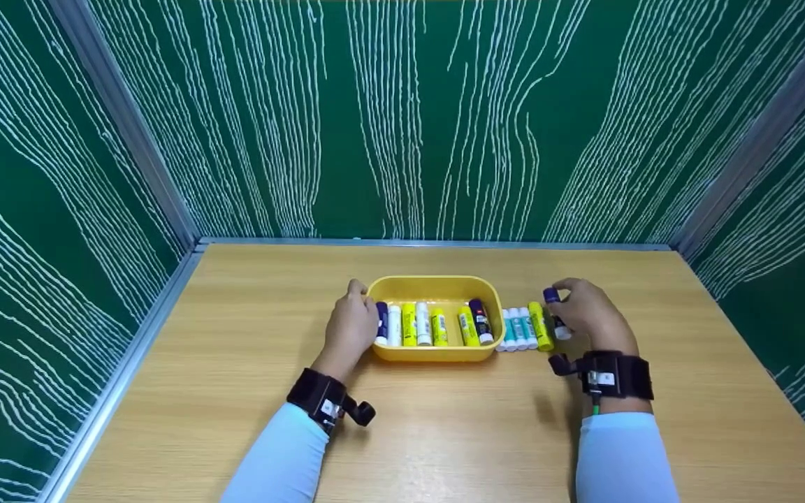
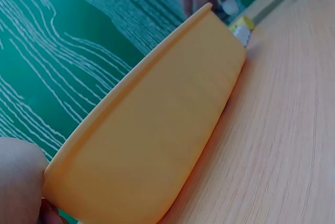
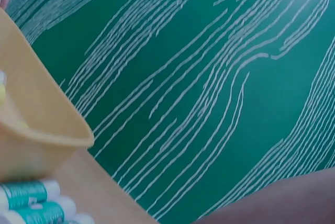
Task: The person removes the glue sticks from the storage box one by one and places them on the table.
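Observation:
A yellow plastic bin [image 1: 434, 355] stands on the table with several glue sticks lying side by side in it, some yellow, some white, some dark purple. My left hand [image 1: 352, 321] grips the bin's left end; in the left wrist view part of that hand [image 2: 21, 179] shows at the rim. To the right of the bin, my right hand [image 1: 595, 314] holds a purple-capped glue stick [image 1: 551, 295] between thumb and fingers. Beside it lies a yellow glue stick [image 1: 540, 326], then several white-and-teal glue sticks [image 1: 518, 330] in a row against the bin.
The wooden table [image 1: 437, 433] extends on all sides of the bin. Green panels [image 1: 437, 126] with white wavy lines stand behind and at both sides, joined by grey metal posts [image 1: 130, 112]. Each wrist wears a black strap [image 1: 615, 375] with a small camera.

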The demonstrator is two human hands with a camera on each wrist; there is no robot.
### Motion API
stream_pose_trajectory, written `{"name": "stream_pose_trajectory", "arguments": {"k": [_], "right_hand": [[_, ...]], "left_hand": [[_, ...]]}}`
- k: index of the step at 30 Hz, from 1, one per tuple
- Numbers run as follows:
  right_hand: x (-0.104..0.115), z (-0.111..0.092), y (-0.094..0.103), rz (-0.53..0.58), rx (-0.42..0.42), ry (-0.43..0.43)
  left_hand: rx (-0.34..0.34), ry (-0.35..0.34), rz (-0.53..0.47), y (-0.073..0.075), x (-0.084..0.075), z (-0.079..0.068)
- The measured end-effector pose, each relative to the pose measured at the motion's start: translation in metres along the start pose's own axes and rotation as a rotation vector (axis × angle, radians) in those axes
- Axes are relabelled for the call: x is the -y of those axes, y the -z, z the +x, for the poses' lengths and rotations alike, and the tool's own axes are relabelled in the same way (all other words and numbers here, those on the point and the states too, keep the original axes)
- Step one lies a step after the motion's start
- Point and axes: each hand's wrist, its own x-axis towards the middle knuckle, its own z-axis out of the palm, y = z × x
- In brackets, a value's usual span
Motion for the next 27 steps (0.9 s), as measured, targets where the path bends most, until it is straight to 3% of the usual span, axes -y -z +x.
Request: {"name": "stream_pose_trajectory", "arguments": {"k": [9,14,27], "right_hand": [[-0.019,0.006,-0.003,0.078,0.093,-0.056],[-0.02,0.01,-0.006,0.06,0.104,-0.038],[-0.02,0.009,-0.009,0.142,0.112,-0.062]], "left_hand": [[-0.003,-0.006,-0.013,0.0,0.0,0.0],[0.0,0.002,-0.014,0.0,0.0,0.0],[0.003,0.004,-0.006,0.001,0.0,0.0]]}}
